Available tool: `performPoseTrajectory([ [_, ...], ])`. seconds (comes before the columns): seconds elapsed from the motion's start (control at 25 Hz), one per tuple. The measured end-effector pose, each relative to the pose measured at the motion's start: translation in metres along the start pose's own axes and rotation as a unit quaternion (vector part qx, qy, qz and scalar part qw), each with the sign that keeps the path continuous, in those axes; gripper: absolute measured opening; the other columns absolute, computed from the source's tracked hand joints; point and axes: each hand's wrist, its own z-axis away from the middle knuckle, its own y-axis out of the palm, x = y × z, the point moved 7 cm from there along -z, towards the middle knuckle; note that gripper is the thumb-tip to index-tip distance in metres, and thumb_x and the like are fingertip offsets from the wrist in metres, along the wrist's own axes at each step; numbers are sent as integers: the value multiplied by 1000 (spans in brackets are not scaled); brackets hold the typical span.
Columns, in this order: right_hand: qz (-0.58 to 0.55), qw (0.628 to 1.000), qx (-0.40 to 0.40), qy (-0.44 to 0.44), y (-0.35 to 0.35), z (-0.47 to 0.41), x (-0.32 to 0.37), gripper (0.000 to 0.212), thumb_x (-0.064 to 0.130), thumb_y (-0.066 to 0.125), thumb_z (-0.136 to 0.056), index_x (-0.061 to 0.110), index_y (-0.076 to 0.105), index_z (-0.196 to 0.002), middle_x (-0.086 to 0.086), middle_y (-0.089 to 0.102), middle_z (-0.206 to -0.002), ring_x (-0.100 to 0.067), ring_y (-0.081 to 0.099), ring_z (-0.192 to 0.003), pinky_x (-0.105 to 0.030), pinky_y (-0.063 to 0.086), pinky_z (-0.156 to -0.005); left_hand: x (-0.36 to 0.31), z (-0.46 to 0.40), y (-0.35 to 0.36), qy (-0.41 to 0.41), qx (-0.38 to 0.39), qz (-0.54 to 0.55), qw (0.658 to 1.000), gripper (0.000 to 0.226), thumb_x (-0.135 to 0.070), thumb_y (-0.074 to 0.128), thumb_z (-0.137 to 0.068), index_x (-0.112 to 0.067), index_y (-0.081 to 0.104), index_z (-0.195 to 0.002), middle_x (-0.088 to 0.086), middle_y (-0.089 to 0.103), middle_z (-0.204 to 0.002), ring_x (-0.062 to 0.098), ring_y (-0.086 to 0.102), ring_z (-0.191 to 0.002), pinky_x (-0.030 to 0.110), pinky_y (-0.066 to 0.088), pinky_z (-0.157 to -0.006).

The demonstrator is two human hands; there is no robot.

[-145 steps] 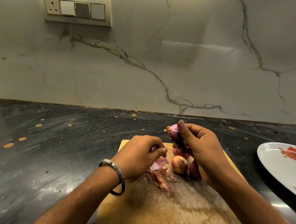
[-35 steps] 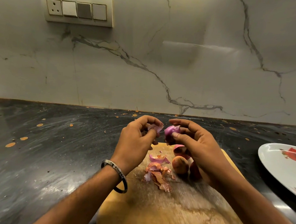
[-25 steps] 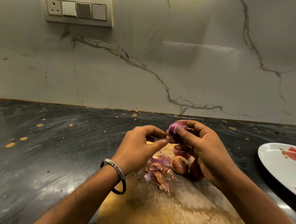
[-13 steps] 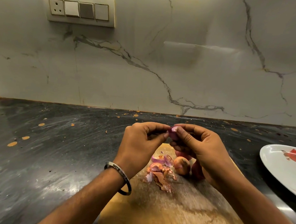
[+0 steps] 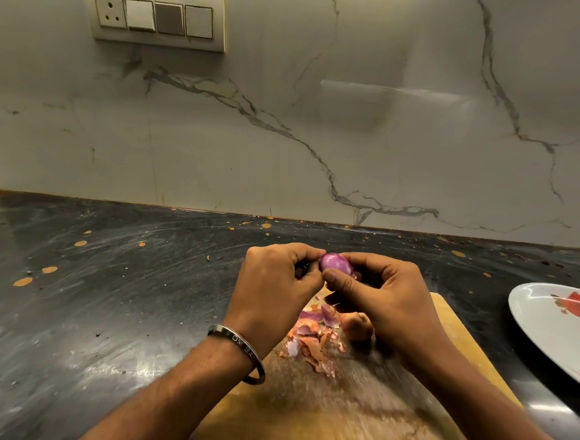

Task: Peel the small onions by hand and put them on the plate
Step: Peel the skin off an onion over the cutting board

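Observation:
A small purple peeled onion (image 5: 335,263) is held up above the far end of the wooden cutting board (image 5: 363,421). My right hand (image 5: 381,300) grips it with thumb and curled fingers. My left hand (image 5: 275,287) pinches at its left side with thumb and forefinger. An unpeeled brown onion (image 5: 356,326) lies on the board under my right hand; any others there are hidden. A heap of pink and brown peels (image 5: 311,341) lies on the board beneath my hands. The white plate (image 5: 549,327) with a red motif sits at the right edge.
The board lies on a dark stone counter (image 5: 105,292) speckled with orange spots. A marble wall with a switch panel (image 5: 158,16) stands behind.
Over the earlier frames my left hand dropped a peel on the heap, came back up and now pinches the onion again. More purple flesh of the onion shows between my fingers.

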Motion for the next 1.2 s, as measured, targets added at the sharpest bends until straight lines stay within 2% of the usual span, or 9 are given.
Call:
performPoseTrajectory([
  [0.2,-32,999,-7,-16,1,2,2,37,28,78,-73,25,74,-110,3,79,-95,-19,77,-80,-23,61,-68,6,-2,-3,-57,-10,57,997,19,-13,73,-86,-19,77,-103,-24,64,-78,-9,66,-81,6,52,-68],
  [0.28,-29,999,-13,-22,1,2,3,39,30,79,-70,29,73,-109,6,79,-97,-17,77,-85,-24,61,-71,11,-2,-2,-94,-8,99,991,18,-13,74,-85,-19,78,-101,-18,70,-80,-4,69,-77,13,56,-69],
  [0.44,5,998,-29,-49,-3,1,6,47,30,81,-68,25,72,-114,6,78,-104,-8,73,-99,-25,60,-84,20,0,2,-166,-3,203,965,18,-11,74,-83,-25,77,-93,-4,77,-83,10,73,-78,30,61,-73],
  [0.56,8,997,-37,-62,-5,2,7,52,30,81,-65,23,72,-116,7,77,-107,-4,71,-102,-21,58,-87,25,3,8,-225,17,296,928,19,-4,71,-85,-20,78,-91,3,78,-84,22,75,-82,31,62,-73],
  [0.68,24,997,-40,-69,-7,0,6,55,28,80,-65,18,73,-118,6,77,-108,-3,71,-103,-20,57,-88,25,7,16,-271,65,386,879,19,-3,65,-90,-17,76,-95,6,78,-89,19,75,-84,23,61,-68],
  [0.8,39,997,-35,-64,-8,-1,6,55,27,78,-66,17,72,-120,7,77,-108,-2,71,-102,-20,56,-89,21,5,17,-242,97,353,898,21,-4,61,-94,-18,75,-101,3,78,-90,16,75,-84,22,60,-67],
  [1.0,96,992,-22,-75,-1,1,8,48,17,80,-77,30,66,-121,19,74,-101,4,70,-93,-13,55,-81,20,3,8,-184,43,244,951,19,-8,69,-87,-25,76,-94,-1,77,-84,14,73,-77,27,60,-70],
  [1.12,104,992,-25,-72,-1,1,5,45,8,79,-81,31,68,-119,16,76,-97,0,72,-88,-19,58,-80,18,4,6,-167,23,198,965,16,-14,75,-83,-26,77,-94,-5,77,-82,10,73,-77,31,61,-72],
  [1.2,94,993,-17,-64,1,0,2,44,5,77,-84,28,69,-120,10,77,-99,-4,74,-88,-24,60,-81,16,3,4,-151,8,175,973,16,-15,77,-81,-25,78,-94,-8,76,-82,5,72,-76,28,61,-71],
])
